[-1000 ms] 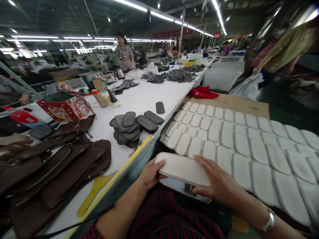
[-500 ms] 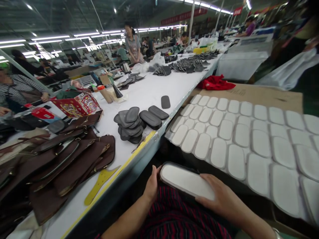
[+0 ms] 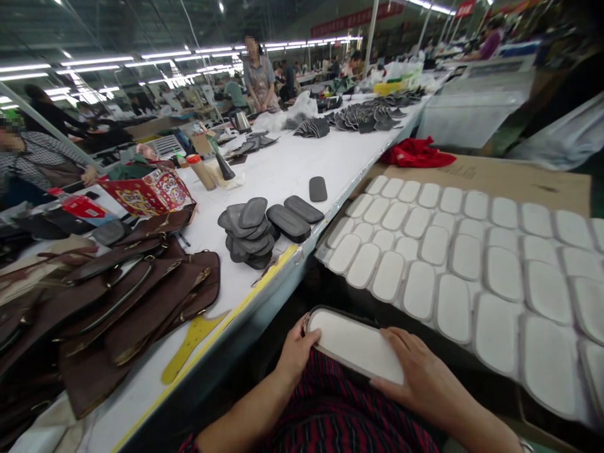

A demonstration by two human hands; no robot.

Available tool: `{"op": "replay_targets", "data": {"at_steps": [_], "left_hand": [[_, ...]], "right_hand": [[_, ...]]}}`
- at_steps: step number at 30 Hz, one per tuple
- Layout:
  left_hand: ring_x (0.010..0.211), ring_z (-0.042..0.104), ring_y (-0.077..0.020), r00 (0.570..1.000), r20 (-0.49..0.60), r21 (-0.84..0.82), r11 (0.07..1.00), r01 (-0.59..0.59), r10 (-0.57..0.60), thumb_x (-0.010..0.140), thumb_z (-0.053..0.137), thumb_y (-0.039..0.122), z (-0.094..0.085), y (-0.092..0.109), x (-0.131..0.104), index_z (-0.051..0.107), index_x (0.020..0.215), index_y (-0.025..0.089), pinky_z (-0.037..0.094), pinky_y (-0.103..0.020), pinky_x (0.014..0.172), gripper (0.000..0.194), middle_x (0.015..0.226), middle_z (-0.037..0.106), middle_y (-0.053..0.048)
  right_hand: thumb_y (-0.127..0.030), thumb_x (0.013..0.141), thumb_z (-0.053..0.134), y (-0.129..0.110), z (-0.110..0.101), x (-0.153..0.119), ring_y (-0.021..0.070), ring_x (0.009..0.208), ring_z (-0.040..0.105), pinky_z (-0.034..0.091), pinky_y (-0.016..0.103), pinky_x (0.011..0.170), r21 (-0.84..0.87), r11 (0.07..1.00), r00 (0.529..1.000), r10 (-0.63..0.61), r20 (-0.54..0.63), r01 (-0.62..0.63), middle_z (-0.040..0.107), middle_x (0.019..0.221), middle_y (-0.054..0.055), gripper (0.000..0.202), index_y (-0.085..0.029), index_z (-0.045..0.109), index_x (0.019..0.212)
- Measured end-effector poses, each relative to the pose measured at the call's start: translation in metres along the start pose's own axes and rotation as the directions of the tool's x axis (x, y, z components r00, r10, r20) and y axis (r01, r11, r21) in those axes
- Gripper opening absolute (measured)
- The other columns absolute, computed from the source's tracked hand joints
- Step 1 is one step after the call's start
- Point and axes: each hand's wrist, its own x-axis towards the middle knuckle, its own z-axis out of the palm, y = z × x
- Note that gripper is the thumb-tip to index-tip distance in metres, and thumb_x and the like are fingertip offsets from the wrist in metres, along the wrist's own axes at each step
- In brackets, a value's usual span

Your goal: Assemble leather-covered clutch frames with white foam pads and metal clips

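An oblong piece with a white face and dark rim lies over my lap, held between both hands. My left hand grips its left end, the thumb resting on the white face. Around the right end my right hand is wrapped, with fingers on the far edge and thumb on the near edge. Many similar white oval pieces lie in overlapping rows on the right. On the white table, a pile of dark grey oval pieces sits beside thicker dark ones.
Brown bags and a yellow template lie on the table at the left. A red cloth rests on cardboard beyond the white pieces. People stand across the table.
My left thumb has come down onto the white face of the held piece. The view has shifted slightly, and my right hand keeps its hold.
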Motion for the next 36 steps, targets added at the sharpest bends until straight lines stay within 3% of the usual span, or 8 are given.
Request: {"op": "replay_targets", "data": {"at_steps": [9, 15, 17, 20, 24, 27, 32, 36], "left_hand": [[0.11, 0.052, -0.026, 1.0, -0.012, 0.056, 0.998, 0.001, 0.0, 0.071, 0.062, 0.029, 0.002, 0.002, 0.001, 0.057, 0.115, 0.016, 0.033, -0.037, 0.101, 0.046, 0.113, 0.062, -0.007], [0.125, 0.036, -0.0267, 0.966, 0.042, 0.535, 0.811, -0.237, 0.255, 0.079, 0.054, 0.038, -0.007, 0.003, -0.003, 0.039, 0.13, 0.014, 0.026, -0.044, 0.105, 0.058, 0.135, 0.042, -0.013], [0.126, 0.033, -0.0267, 0.876, 0.163, 0.705, 0.567, -0.426, 0.454, 0.078, 0.056, 0.04, -0.013, 0.005, -0.009, 0.038, 0.13, 0.015, 0.024, -0.046, 0.105, 0.06, 0.136, 0.039, -0.013], [0.112, 0.047, -0.0227, 0.619, 0.55, 0.668, 0.149, -0.729, 0.561, 0.08, 0.057, 0.033, -0.022, 0.011, -0.021, 0.054, 0.113, 0.021, 0.028, -0.043, 0.103, 0.035, 0.114, 0.058, -0.008], [0.083, 0.056, -0.0157, 0.428, 0.797, 0.488, -0.038, -0.872, 0.426, 0.083, 0.052, 0.026, -0.025, 0.024, -0.03, 0.062, 0.082, 0.02, 0.035, -0.039, 0.096, 0.012, 0.079, 0.063, -0.002], [0.082, 0.054, -0.0174, 0.402, 0.814, 0.445, -0.005, -0.896, 0.42, 0.081, 0.054, 0.034, -0.015, 0.035, -0.031, 0.061, 0.075, 0.018, 0.039, -0.039, 0.091, 0.019, 0.078, 0.061, -0.004], [0.108, 0.047, -0.026, 0.395, 0.851, 0.398, 0.068, -0.915, 0.347, 0.079, 0.051, 0.049, 0.028, 0.042, -0.02, 0.047, 0.121, 0.013, 0.039, -0.042, 0.093, 0.056, 0.117, 0.053, -0.015], [0.103, 0.049, -0.0285, 0.474, 0.862, 0.465, 0.092, -0.881, 0.178, 0.063, 0.058, 0.067, 0.053, 0.039, -0.012, 0.039, 0.129, 0.014, 0.042, -0.043, 0.087, 0.086, 0.116, 0.054, -0.014]], "right_hand": [[-0.051, 0.066, 0.063, -0.009, -0.008, 0.009, 0.0302, 0.104, 0.05, 0.042, 0.045, 0.091, 0.005, 1.0, 0.999, 0.028, 0.025, -0.028, 0.054, 0.115, 0.015, 0.064, -0.013, 0.051, 0.117], [-0.047, 0.062, 0.067, -0.02, -0.023, 0.021, 0.0307, 0.093, 0.051, 0.044, 0.045, 0.083, -0.043, 0.998, 0.993, 0.047, 0.111, -0.042, 0.055, 0.106, 0.016, 0.058, -0.012, 0.056, 0.106], [-0.046, 0.061, 0.068, -0.022, -0.025, 0.023, 0.0309, 0.092, 0.051, 0.043, 0.045, 0.083, -0.063, 0.997, 0.992, 0.045, 0.122, -0.038, 0.056, 0.103, 0.016, 0.056, -0.012, 0.057, 0.104], [-0.045, 0.06, 0.068, -0.023, -0.026, 0.022, 0.03, 0.092, 0.05, 0.041, 0.043, 0.084, -0.079, 0.996, 0.991, 0.04, 0.126, -0.031, 0.056, 0.1, 0.014, 0.055, -0.013, 0.056, 0.103], [-0.044, 0.059, 0.069, -0.023, -0.026, 0.02, 0.0283, 0.089, 0.051, 0.041, 0.04, 0.082, -0.088, 0.995, 0.99, 0.066, 0.126, -0.056, 0.055, 0.098, 0.013, 0.055, -0.014, 0.054, 0.103], [-0.044, 0.06, 0.069, -0.026, -0.026, 0.019, 0.0285, 0.09, 0.05, 0.042, 0.04, 0.082, -0.089, 0.994, 0.99, 0.074, 0.124, -0.063, 0.054, 0.097, 0.013, 0.055, -0.013, 0.054, 0.103], [-0.043, 0.062, 0.066, -0.025, -0.028, 0.019, 0.0303, 0.096, 0.049, 0.041, 0.044, 0.085, -0.002, 0.996, 0.988, 0.09, 0.128, -0.091, 0.053, 0.102, 0.014, 0.054, -0.012, 0.054, 0.105], [-0.051, 0.068, 0.061, -0.004, -0.041, 0.01, 0.0298, 0.113, 0.044, 0.036, 0.046, 0.094, 0.505, 0.846, 0.978, 0.082, 0.194, -0.171, 0.045, 0.125, 0.016, 0.072, -0.016, 0.039, 0.127]]}}
